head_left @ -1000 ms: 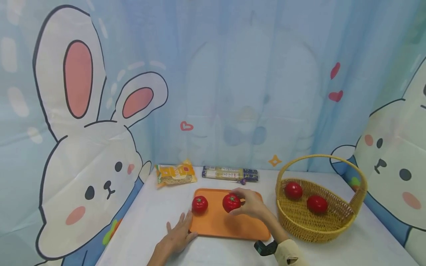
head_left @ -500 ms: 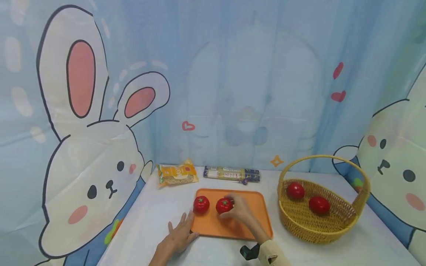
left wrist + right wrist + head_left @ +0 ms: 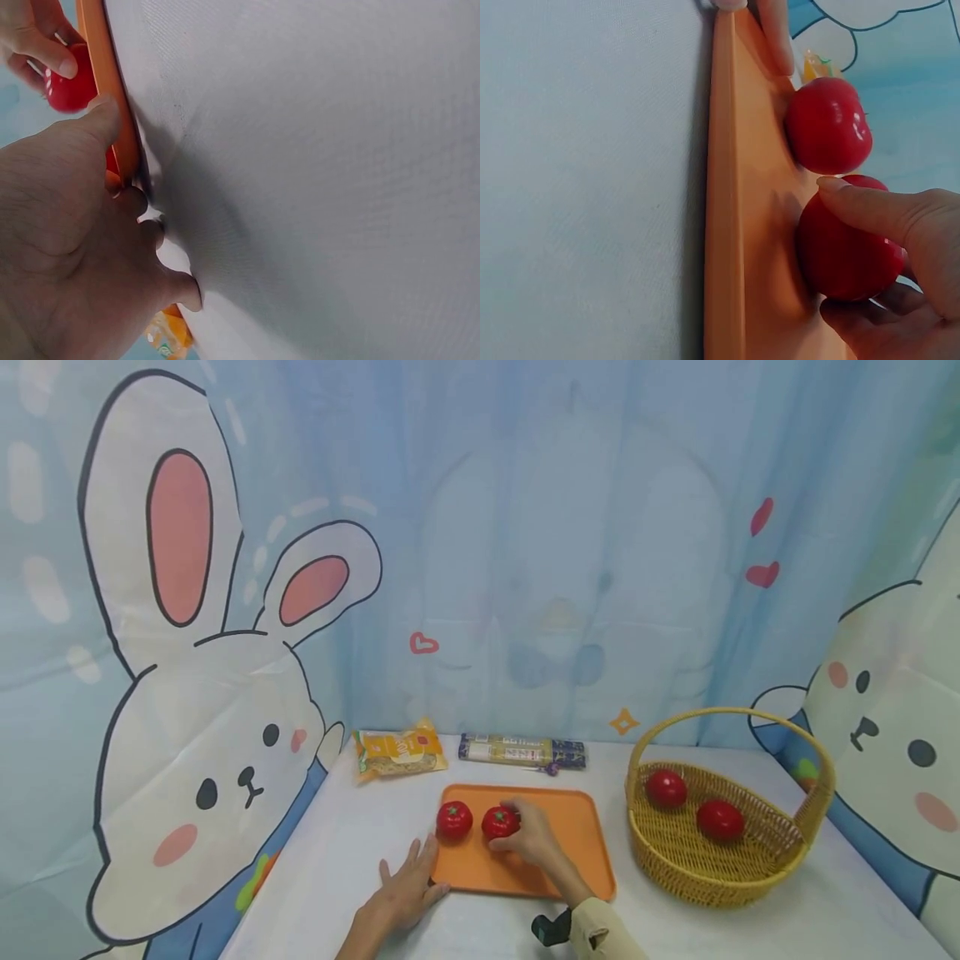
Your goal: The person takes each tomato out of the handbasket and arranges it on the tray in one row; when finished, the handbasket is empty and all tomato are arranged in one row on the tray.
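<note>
Left hand [image 3: 405, 889] spread, right hand [image 3: 531, 835] curled

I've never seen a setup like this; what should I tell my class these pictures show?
There is no machine, just a person's bare hands. The wide view comes from a head-worn camera, the close-ups from one on each wrist. On the white table, an orange tray bears one tomato; the right hand grips a second tomato beside it; the left hand touches the tray's left end. Behind lie a yellow packet and long packages; a basket at right holds two red items.
</note>
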